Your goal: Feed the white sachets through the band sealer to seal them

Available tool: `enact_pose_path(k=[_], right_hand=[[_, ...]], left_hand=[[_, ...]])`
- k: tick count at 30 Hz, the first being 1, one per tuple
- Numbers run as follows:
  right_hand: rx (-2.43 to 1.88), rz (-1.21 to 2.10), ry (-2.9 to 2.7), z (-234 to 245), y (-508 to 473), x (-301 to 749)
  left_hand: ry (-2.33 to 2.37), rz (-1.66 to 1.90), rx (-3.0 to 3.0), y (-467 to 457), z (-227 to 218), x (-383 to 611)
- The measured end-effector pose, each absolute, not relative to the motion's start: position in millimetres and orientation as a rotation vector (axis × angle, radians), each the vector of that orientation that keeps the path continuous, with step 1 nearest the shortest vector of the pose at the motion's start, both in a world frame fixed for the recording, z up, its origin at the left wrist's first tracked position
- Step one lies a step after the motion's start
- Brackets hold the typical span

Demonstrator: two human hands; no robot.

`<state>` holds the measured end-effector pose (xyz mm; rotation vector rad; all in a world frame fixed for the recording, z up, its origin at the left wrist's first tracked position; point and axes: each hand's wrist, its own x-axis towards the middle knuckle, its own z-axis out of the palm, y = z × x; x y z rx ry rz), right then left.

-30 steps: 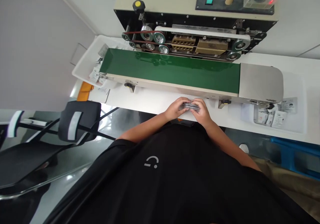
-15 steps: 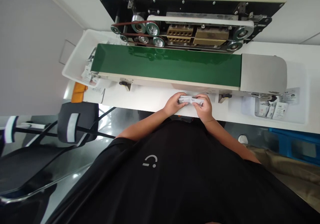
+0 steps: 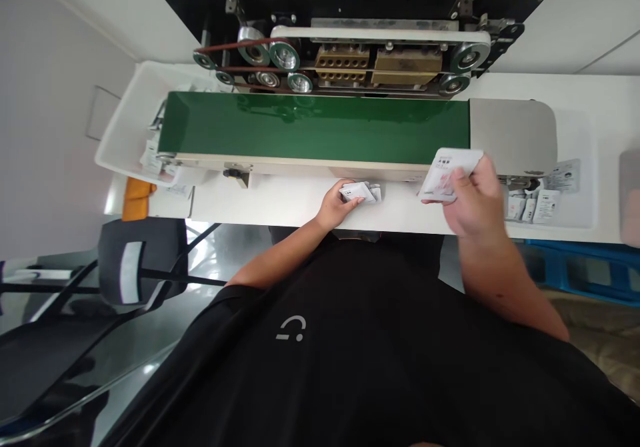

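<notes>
My left hand (image 3: 334,207) is closed around several small white packets (image 3: 361,192) just above the white table, in front of the conveyor. Raised near the conveyor's right end, my right hand (image 3: 477,200) grips a white sachet (image 3: 447,175) with dark and red print, its thumb lying across the front. That hand is slightly blurred. Behind both hands runs the green conveyor belt (image 3: 315,127) of a sealing machine, which has pulleys and brass blocks (image 3: 407,66).
A clear bin (image 3: 585,207) with several white packets stands at the right. Another white bin (image 3: 117,137) holding packets is under the belt's left end, near an orange cloth (image 3: 137,198). An office chair (image 3: 143,260) stands at the left, a blue stool (image 3: 595,270) at the right.
My hands have moved apart. The right one has risen to the right with a sachet, while the left keeps packets near the table. The view has shifted a little to the right.
</notes>
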<state>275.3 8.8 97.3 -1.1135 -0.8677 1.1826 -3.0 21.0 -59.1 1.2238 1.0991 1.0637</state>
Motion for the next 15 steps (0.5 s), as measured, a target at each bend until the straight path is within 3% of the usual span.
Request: enact_pose_path(k=[6,15], right_hand=[[-1.363,1.218,-0.73,146.9,72.0,322.4],[-1.683,1.174,-0.622,160.3,120.7,335.2]], left_hand=[[1.052,1.056,1.181,21.2,-53.7,-1.8],[1.037,1.06,1.13,20.1,-52.7,-1.2]])
